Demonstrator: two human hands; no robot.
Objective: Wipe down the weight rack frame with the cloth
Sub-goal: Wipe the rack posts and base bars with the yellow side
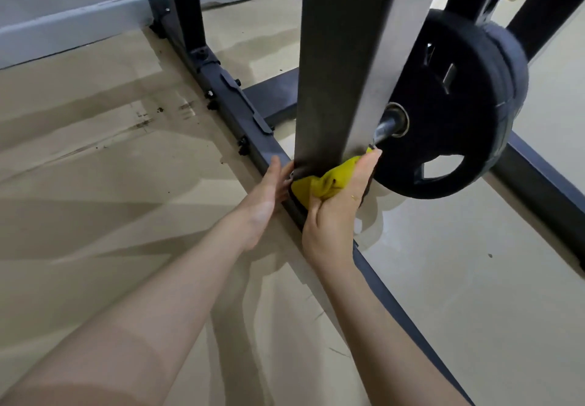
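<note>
- The crumpled yellow cloth [326,180] sits bunched at the foot of the grey square-section steel upright [342,66] of the weight rack, pressed into the joint where that post meets the dark floor rail [250,127].
- The right hand [335,212] clenches the cloth, thumb stretched up along it toward the post's right edge.
- The left hand [269,187] grasps nothing; its straight fingers lie flat against the left side of the post's base, just beside the cloth.
- Just right of the cloth hang black rubber weight plates [456,114] on a steel peg [384,128]. I judge the right thumb and knuckles, close under the peg's tip, could knock against it on an upward stroke.
- The cloth could snag on the bolt heads [242,144] along the rail if dragged that way, and bunched as it is, it may skip the post's far faces.
- The rack stands on a glossy beige floor [459,279] carrying dark scuff marks [142,123] to the left; a pale grey wall with a skirting board [63,28] runs behind.
</note>
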